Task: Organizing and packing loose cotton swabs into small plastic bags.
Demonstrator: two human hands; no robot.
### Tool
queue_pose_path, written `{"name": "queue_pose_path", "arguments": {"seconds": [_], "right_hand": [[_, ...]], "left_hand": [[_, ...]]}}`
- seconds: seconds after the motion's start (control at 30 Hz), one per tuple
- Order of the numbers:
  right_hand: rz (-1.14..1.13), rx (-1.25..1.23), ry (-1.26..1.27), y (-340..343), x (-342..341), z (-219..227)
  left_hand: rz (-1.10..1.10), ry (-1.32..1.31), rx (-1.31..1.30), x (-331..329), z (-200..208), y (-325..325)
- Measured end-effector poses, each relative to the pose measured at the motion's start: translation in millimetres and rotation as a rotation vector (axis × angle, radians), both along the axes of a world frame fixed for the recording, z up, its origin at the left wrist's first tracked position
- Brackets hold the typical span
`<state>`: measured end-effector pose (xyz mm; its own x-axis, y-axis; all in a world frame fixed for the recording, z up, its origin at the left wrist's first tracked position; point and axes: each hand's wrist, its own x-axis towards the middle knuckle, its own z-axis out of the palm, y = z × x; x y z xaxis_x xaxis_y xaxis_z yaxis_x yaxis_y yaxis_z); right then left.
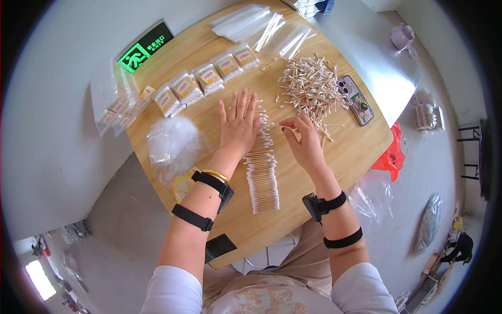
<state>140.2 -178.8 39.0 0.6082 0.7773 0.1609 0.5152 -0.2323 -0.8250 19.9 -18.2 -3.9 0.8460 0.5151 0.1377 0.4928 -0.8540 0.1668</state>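
A long column of cotton swabs lies side by side on the wooden table, neat at the near end and more uneven toward the far end. My left hand rests with fingers stretched out along the left of the column's far part, covering some swab tips. To the right of the column, my right hand has thumb and forefinger brought together in a pinch. Whether a swab is between those fingertips I cannot make out. Just beyond that hand sits a large loose heap of cotton swabs.
Packed swab packets form a row at the far left. Clear plastic bags lie left of my left arm, and more clear sleeves at the back. A phone borders the heap's right side. A red bag is beyond the right edge.
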Motion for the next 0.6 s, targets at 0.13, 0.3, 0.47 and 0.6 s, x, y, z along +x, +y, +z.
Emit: {"name": "queue_pose_path", "arguments": {"seconds": [0.13, 0.3, 0.47, 0.6], "right_hand": [[-0.019, 0.002, 0.023, -3, -5, -3], [-0.041, 0.058, 0.043, -2, -8, -2], [-0.046, 0.194, 0.097, 17, -9, -11], [0.073, 0.319, 0.24, 55, -5, -38]], "left_hand": [[0.005, 0.05, -0.029, -2, -1, 0], [0.028, -0.041, -0.082, -7, 1, 4], [0.089, -0.436, -0.378, -12, 3, 27], [0.099, -0.565, -0.594, -5, 2, 24]]}}
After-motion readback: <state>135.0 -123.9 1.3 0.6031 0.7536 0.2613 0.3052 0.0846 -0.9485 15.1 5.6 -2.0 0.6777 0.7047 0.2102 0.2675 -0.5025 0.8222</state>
